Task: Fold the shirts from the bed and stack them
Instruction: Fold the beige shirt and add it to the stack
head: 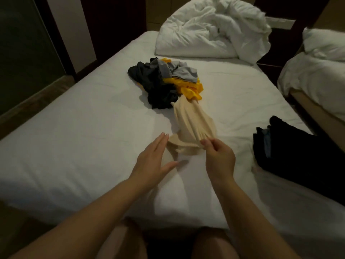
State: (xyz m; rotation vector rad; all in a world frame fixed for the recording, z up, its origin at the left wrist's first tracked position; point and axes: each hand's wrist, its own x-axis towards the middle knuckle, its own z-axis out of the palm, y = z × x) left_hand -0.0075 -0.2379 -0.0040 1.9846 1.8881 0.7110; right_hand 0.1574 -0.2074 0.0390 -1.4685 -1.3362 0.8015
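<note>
Where pinched, beige shirt [188,124] tightly gathered.

views: one, head-worn wide-angle | position: above the near edge of the bed [74,146] | facing: forward and down along the mattress toward the crumpled duvet [214,28] at the bed's far end | range: close, the person's forearms [104,208] fill the lower frame | edge: second bed [317,77] right of the bed, lines bowed

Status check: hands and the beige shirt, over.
Right hand pinches beige shirt, near edge. Left hand open beside it. Shirt bunched, far end at the unfolded pile. Dark stack at right, apart.
</note>
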